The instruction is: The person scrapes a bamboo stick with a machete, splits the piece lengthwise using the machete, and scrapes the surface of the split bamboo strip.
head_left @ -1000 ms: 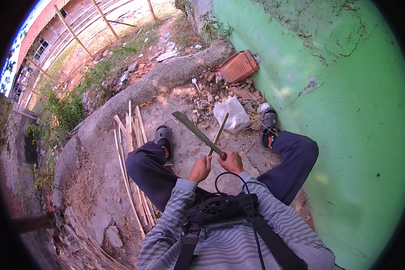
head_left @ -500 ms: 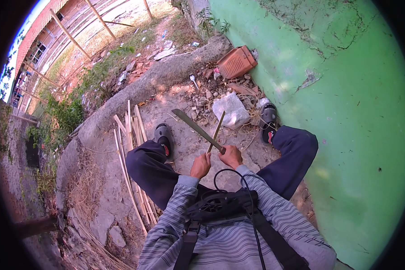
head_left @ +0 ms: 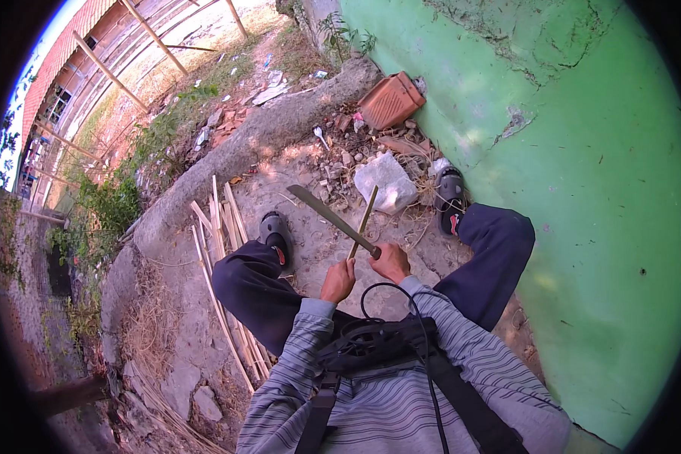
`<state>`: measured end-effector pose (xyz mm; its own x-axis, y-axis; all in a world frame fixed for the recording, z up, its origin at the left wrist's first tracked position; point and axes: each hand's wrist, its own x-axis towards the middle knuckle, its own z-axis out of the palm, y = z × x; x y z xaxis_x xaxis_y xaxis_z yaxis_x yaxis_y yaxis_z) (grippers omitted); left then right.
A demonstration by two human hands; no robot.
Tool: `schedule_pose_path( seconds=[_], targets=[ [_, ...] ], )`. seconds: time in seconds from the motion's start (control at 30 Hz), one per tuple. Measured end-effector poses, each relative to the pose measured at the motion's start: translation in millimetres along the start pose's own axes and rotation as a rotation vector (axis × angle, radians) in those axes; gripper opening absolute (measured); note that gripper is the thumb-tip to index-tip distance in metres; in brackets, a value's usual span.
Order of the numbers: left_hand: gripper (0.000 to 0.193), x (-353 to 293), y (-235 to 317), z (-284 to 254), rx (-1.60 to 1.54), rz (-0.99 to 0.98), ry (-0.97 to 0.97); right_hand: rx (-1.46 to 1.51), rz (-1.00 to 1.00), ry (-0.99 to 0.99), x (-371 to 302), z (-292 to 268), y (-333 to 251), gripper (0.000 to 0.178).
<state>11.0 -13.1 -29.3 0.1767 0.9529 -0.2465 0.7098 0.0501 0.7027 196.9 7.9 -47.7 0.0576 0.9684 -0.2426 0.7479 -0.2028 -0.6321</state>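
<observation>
In front of my body, my right hand (head_left: 390, 263) is closed round the dark handle of a machete (head_left: 327, 214). Its long blade slants up and to the left, away from me. Just left of it, my left hand (head_left: 338, 281) grips the lower end of a thin bamboo strip (head_left: 365, 219), which tilts up to the right. Blade and strip cross in this view a little beyond my fists; whether they touch I cannot tell. Beside my left leg, several long pale bamboo strips (head_left: 223, 227) lie in a loose bundle on the ground.
A white block (head_left: 386, 184) lies on rubble between my feet, toward the right. Farther off, an orange ribbed clay block (head_left: 391, 101) leans by the green wall (head_left: 583, 189) on my right. A raised concrete ridge (head_left: 257, 130) curves along the far left. A black cable (head_left: 425, 333) loops near my right forearm.
The whole view has shifted slightly, with the ground and wall turned a little. Both hands keep their grips, and machete and strip stay crossed almost as before.
</observation>
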Motion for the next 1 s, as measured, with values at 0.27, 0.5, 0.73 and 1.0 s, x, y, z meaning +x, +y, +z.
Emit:
schedule_pose_path(
  seconds=[0.27,0.5,0.73,1.0],
  targets=[
    [0.039,9,-14,8,0.101,-0.049,0.041,-0.079,-0.007,-0.069,18,2,1,0.022],
    [0.04,2,-12,6,0.088,-0.005,0.112,-0.027,-0.037,-0.067,0,6,-6,0.021],
    [0.042,-2,-2,9,0.113,-0.027,0.049,0.003,0.073,-0.021,23,0,11,0.025],
    [0.038,-6,10,-1,0.166,-0.087,0.109,-0.03,0.01,-0.075,18,7,0,0.022]
  ],
)
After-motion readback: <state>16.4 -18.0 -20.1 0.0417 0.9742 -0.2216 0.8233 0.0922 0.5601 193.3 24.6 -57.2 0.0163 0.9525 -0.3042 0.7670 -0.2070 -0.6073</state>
